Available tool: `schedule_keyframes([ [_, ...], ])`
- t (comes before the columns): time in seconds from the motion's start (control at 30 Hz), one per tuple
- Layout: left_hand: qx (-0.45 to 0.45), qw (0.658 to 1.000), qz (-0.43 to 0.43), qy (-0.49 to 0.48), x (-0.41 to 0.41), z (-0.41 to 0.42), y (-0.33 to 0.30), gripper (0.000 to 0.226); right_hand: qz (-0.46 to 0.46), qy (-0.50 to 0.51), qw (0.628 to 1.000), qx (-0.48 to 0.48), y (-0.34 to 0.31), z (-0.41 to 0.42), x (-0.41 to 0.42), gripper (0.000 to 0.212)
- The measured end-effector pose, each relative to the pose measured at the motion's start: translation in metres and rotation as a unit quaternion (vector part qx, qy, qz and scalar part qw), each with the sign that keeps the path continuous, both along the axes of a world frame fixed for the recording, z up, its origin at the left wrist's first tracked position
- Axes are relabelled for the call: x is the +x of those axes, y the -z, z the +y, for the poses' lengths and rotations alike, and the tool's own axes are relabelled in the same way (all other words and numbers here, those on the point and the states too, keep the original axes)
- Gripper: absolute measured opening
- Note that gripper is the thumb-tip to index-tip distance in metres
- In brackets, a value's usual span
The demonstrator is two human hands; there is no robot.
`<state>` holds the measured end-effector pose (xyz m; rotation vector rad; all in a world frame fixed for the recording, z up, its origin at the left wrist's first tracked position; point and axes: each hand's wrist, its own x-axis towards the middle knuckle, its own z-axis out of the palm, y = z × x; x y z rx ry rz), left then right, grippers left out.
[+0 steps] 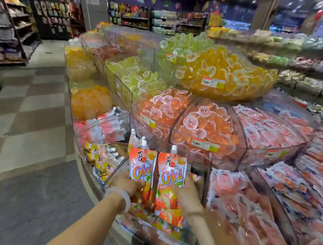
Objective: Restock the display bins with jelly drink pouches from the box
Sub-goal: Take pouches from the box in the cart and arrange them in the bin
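Two orange jelly drink pouches with white spouts stand upright over a clear display bin (169, 243) at the front of the island. My left hand (128, 184) grips the left pouch (142, 166) near its lower half. My right hand (187, 193) grips the right pouch (171, 172) from its right side. More orange pouches (167, 218) lie in the bin under them. Another pouch spout (133, 137) pokes up behind the left pouch. No box is in view.
Clear bins of jelly cups (204, 125) and a big bowl of yellow cups (223, 75) rise behind. Pink pouches (239, 200) fill the bins to the right, yellow pouches (100, 158) the bin at left. Checkered aisle floor (27, 122) lies to the left.
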<state>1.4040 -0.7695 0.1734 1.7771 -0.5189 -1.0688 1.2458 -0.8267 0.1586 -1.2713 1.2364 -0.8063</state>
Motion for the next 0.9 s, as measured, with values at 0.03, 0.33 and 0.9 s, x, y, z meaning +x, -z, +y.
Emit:
schedule_keyframes([
  [0.03,0.027,1.0,-0.008,0.012,0.004,-0.006,0.005,0.019,0.006,0.029,1.0,0.009,0.007,-0.001,0.004,0.034],
  [0.33,0.065,0.983,-0.115,0.131,0.03,-0.037,0.033,0.021,0.075,0.119,0.981,0.13,0.045,0.009,0.037,0.053],
  [0.9,0.218,0.884,-0.262,0.32,0.037,-0.058,0.061,0.047,0.261,0.138,0.95,0.102,0.065,0.008,0.056,0.048],
])
